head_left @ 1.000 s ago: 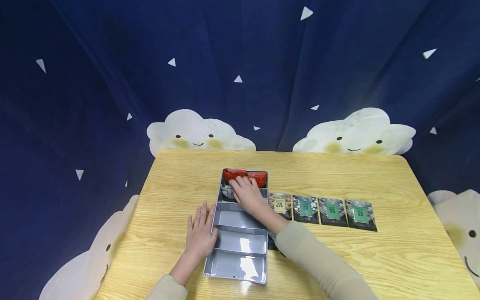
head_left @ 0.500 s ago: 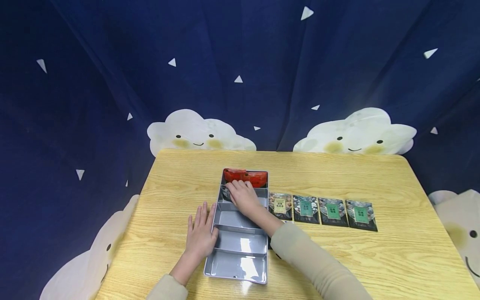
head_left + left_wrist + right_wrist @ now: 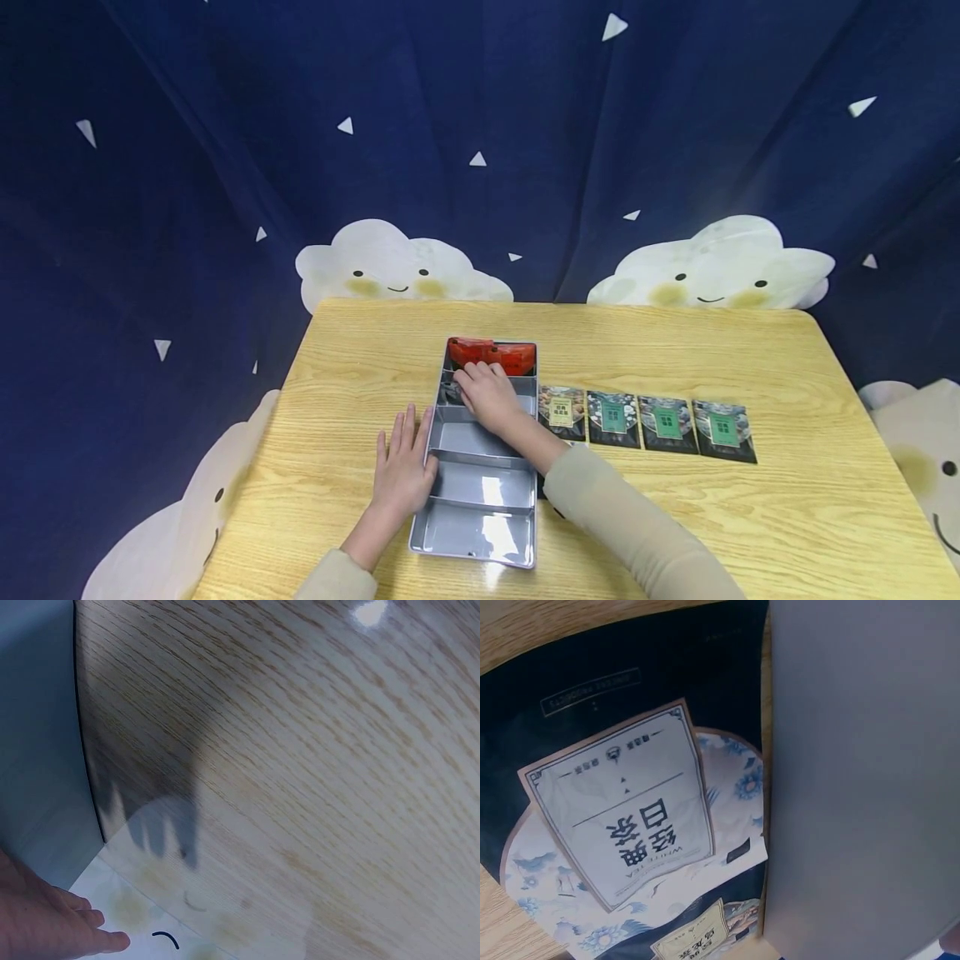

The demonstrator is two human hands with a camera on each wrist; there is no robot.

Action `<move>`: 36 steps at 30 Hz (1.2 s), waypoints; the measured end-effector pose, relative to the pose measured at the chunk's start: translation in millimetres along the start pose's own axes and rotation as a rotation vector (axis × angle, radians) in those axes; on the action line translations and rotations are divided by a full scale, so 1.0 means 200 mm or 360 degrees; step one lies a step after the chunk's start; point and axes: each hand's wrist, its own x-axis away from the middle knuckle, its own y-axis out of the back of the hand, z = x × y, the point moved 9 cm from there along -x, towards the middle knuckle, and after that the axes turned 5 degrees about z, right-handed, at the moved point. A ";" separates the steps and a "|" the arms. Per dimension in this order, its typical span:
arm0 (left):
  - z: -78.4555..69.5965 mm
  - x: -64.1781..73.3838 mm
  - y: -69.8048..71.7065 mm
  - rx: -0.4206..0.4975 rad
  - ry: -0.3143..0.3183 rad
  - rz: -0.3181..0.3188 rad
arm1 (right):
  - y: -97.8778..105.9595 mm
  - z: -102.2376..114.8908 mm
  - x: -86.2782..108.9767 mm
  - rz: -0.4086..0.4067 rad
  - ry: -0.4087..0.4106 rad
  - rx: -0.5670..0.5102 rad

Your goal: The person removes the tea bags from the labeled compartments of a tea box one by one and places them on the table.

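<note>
A grey compartment box point(image 3: 472, 521) stands on the table. My left hand point(image 3: 402, 473) lies along its left side, fingers straight, fingertips also showing in the left wrist view. My right hand point(image 3: 489, 400) reaches into the second compartment from the back, fingers curled at a dark tea sachet point(image 3: 450, 392) standing at that compartment's left end. The fingertips are partly hidden, but they seem to grip the sachet. Red sachets point(image 3: 513, 358) fill the back compartment. In the right wrist view, a white tea sachet point(image 3: 630, 810) lies beside the box wall point(image 3: 855, 780).
To the right of the box, several dark sachets lie in a row: one with a yellow label point(image 3: 561, 412), the others with green labels point(image 3: 666, 423). Another dark sachet is mostly hidden under my right sleeve point(image 3: 600, 500). A blue curtain point(image 3: 480, 100) hangs behind the wooden table point(image 3: 787, 517).
My right hand has shifted slightly left within the second compartment, and the sachet's pale label there no longer shows clearly. The left hand and the box stay in place.
</note>
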 end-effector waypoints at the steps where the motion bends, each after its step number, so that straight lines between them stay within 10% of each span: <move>1: 0.00 0.00 0.00 -0.0001 0.0002 0.0001 | 0.01 0.00 0.00 -0.0017 0.0004 -0.0007; 22: 0.00 0.00 0.00 0.0038 0.0000 0.0013 | 0.54 -0.25 0.24 -0.0474 -0.0063 -0.0274; 36: -0.01 0.00 0.00 0.0021 -0.0001 0.0026 | 0.52 -0.61 0.67 -0.0566 -0.0331 -0.0240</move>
